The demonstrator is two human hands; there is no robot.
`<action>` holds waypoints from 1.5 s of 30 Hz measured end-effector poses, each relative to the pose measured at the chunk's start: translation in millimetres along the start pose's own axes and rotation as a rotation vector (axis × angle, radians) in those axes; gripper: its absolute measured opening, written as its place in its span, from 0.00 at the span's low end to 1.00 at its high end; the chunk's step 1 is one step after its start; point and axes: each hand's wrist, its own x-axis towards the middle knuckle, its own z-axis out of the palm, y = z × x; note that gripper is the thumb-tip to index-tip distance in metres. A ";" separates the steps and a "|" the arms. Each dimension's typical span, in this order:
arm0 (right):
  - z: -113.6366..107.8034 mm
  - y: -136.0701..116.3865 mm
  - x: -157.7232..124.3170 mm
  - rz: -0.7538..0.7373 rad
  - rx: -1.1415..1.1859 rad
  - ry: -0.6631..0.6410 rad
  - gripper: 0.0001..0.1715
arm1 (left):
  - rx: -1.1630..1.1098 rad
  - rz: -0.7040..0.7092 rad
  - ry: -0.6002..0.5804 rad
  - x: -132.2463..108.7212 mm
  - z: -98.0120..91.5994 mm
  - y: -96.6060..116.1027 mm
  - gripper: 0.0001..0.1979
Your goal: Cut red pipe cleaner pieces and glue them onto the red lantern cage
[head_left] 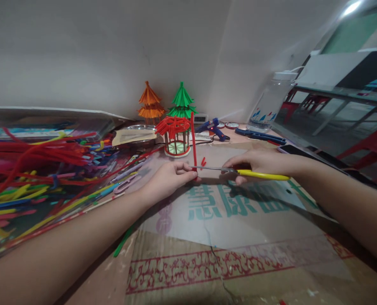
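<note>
My left hand [179, 176] pinches a red pipe cleaner [193, 140] near its lower end, and the strip stands upright above the fingers. Yellow-handled scissors [262, 174] are gripped in my right hand [243, 164], their blades reaching left across the pipe cleaner just at my left fingertips. Short red cut pieces [203, 162] lie behind the blades. Beyond my left hand stands a small round pavilion model [177, 136] with a red fringed roof, brown posts and a pale base rimmed in red. Behind it are a green tiered tower [181, 101] and an orange one [149, 103].
Bundles of coloured pipe cleaners [32, 152] crowd the left side. A blue glue gun [214, 129] lies at the back, near a clear water bottle [267, 101]. Blue-handled pliers [260, 135] and a dark phone [299, 152] lie at right. A printed plastic sheet [239, 224] covers the tabletop.
</note>
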 end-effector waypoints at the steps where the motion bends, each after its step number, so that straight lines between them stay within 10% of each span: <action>1: -0.1 0.0 -0.2 -0.017 0.001 0.002 0.30 | 0.001 0.001 -0.001 0.0 -0.1 0.0 0.10; 45: 4.7 -30.0 -3.8 0.119 -0.168 0.078 0.20 | 0.006 0.043 -0.011 4.9 -3.3 -8.8 0.15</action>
